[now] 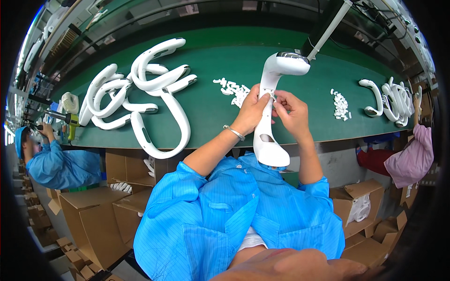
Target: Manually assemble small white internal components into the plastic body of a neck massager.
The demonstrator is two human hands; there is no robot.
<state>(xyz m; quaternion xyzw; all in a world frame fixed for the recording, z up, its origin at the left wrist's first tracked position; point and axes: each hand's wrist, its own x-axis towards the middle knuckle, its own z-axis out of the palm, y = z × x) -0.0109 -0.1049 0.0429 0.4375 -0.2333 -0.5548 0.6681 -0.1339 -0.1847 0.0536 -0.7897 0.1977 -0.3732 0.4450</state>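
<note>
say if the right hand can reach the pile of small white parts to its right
Probably yes: only green tabletop shows between the right hand and that pile of small white parts, though it is busy at the curved white piece.

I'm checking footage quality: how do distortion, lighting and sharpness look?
Head view: the near edge of the green table bows; black fills the corners; bright glare sits along the upper left rim; the white curved part in the left hand looks bright and fairly sharp; the blue-clad co-worker at left looks softer.
</note>
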